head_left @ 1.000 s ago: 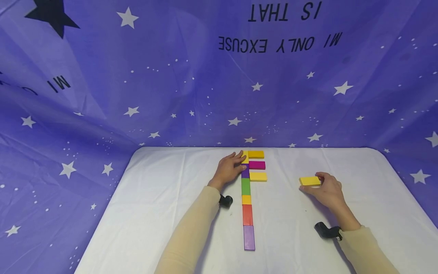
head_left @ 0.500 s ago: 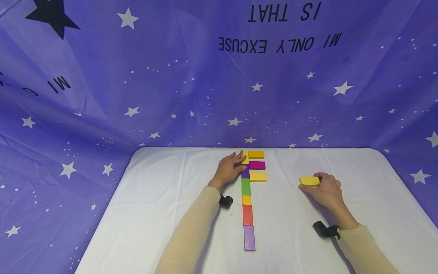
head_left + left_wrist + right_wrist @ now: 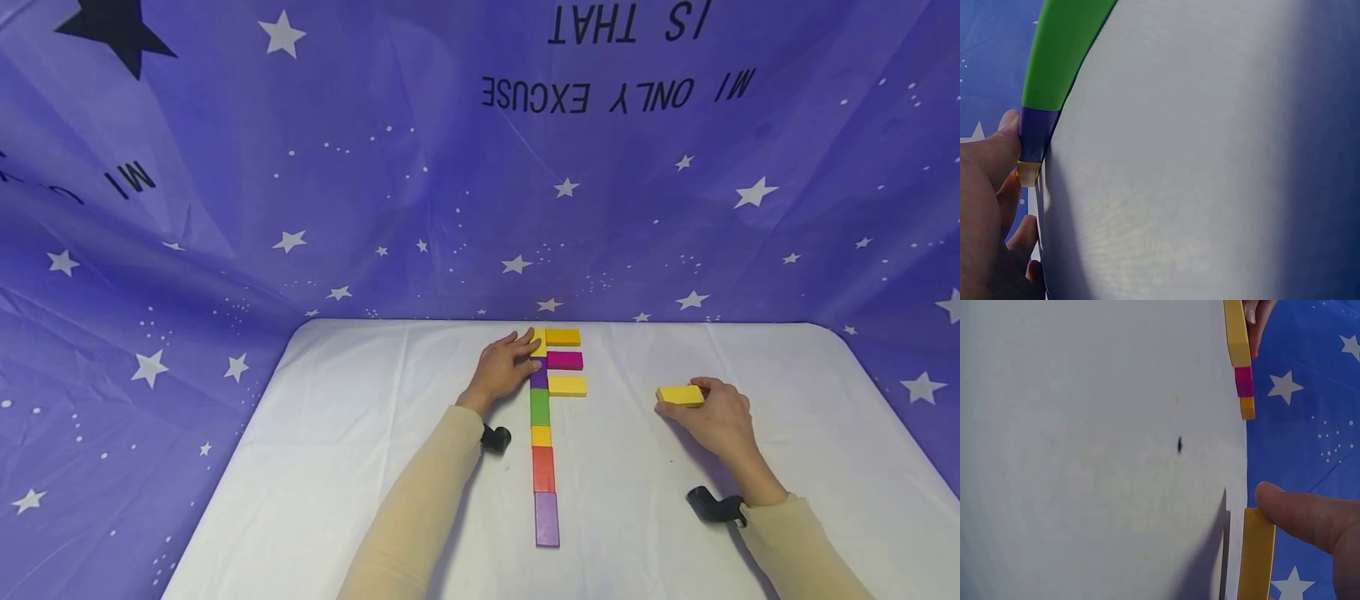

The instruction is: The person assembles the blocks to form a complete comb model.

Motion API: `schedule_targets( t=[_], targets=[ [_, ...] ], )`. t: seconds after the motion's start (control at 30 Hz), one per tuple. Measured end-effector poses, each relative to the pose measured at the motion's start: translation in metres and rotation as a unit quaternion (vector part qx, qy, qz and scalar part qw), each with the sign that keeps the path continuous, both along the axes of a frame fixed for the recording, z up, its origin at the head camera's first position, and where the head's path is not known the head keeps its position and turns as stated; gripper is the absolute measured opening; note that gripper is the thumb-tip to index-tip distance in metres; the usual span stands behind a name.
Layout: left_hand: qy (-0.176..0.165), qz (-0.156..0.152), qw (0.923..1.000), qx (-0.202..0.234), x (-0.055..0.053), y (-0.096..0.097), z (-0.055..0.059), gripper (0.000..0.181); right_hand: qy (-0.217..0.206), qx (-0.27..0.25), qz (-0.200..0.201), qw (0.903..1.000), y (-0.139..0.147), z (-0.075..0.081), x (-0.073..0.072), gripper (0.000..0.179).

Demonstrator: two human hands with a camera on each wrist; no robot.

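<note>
A column of coloured blocks runs down the middle of the white table: yellow (image 3: 539,341), dark purple (image 3: 539,377), green (image 3: 540,407), orange, red (image 3: 543,469) and light purple (image 3: 547,518). My left hand (image 3: 500,369) rests at its far end, thumb on the dark purple block (image 3: 1040,131) and fingertips on the far yellow one. To the right, my right hand (image 3: 718,412) pinches a yellow block (image 3: 679,395) between thumb and fingers. Its shadow falls on the tabletop in the right wrist view, where the thumb (image 3: 1300,515) lies over the block's end (image 3: 1257,550).
Three blocks lie crosswise along the column's right side: orange-yellow (image 3: 563,337), magenta (image 3: 565,361) and pale yellow (image 3: 567,386). White cloth covers the table (image 3: 337,483). Behind it hangs a purple-blue curtain (image 3: 420,167) with stars and upside-down lettering. Black wrist cameras (image 3: 712,505) stick out from both sleeves.
</note>
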State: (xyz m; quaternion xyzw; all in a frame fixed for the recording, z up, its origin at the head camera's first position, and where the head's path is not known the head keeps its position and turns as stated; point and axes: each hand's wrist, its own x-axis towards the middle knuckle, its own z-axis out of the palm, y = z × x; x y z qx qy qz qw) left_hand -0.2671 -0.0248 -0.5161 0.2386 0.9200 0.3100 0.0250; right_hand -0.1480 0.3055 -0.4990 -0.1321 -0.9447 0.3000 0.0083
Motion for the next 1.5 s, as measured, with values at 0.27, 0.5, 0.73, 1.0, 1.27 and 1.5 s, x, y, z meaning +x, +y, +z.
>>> schedule_targets(
  t=[0.27, 0.5, 0.73, 1.0, 1.27, 1.5],
  targets=[
    [0.004, 0.0, 1.0, 0.005, 0.0, 0.0, 0.003, 0.046, 0.011, -0.01, 0.001, 0.9999, -0.012, 0.004, 0.0, 0.084],
    [0.009, -0.001, 0.9999, 0.007, 0.0, 0.0, 0.003, 0.045, 0.02, -0.012, 0.012, 0.9997, -0.025, 0.007, 0.003, 0.083],
    [0.007, -0.001, 0.9999, 0.011, 0.001, -0.001, 0.005, 0.045, 0.001, -0.019, 0.018, 0.9997, -0.042, 0.007, 0.006, 0.085],
    [0.003, 0.002, 0.9999, 0.013, 0.001, 0.0, 0.004, 0.045, 0.012, -0.016, 0.033, 0.9993, -0.059, 0.004, 0.009, 0.08],
    [0.001, 0.002, 1.0, 0.008, 0.001, 0.0, 0.003, 0.045, 0.006, -0.021, 0.03, 0.9993, -0.073, 0.003, 0.008, 0.079],
    [-0.01, 0.003, 0.9999, 0.007, 0.001, 0.0, 0.002, 0.046, 0.007, -0.021, 0.038, 0.999, -0.084, 0.003, 0.009, 0.078]
  ],
)
